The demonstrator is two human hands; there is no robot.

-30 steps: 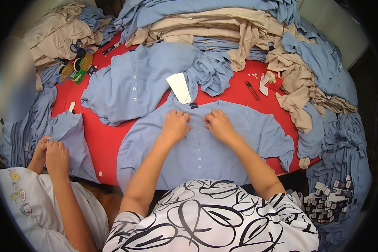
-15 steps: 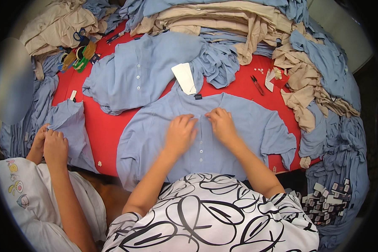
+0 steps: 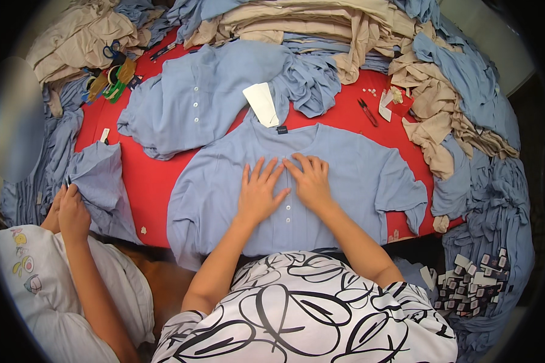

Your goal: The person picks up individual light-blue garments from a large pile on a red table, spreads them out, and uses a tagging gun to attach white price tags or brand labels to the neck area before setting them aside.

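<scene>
A light blue blouse [image 3: 357, 175] with white buttons down its front lies spread on the red table in front of me. My left hand [image 3: 260, 190] rests flat on it, left of the button band, with fingers spread. On the other side of the band, my right hand [image 3: 310, 181] lies with its fingers stretched out, near the top of the front opening. A dark label [image 3: 282, 130] shows inside the neckline. White paper tags [image 3: 261, 104] lie just beyond the collar. Beyond them is a second blue blouse [image 3: 181, 109], also buttoned.
Red-handled snips [image 3: 368, 113] lie at the right beside small white buttons [image 3: 370, 92]. Tape rolls [image 3: 113, 85] and blue-handled scissors [image 3: 111, 50] sit far left. Beige and blue garments [image 3: 303, 18] are heaped around the table [image 3: 145, 199]. A co-worker's hands [image 3: 69, 209] hold blue cloth; tags [image 3: 472, 284] are piled right.
My hands have gone from pinching the blouse's front edges near the neck to lying flat on it, fingers spread. The front edges now lie closer together.
</scene>
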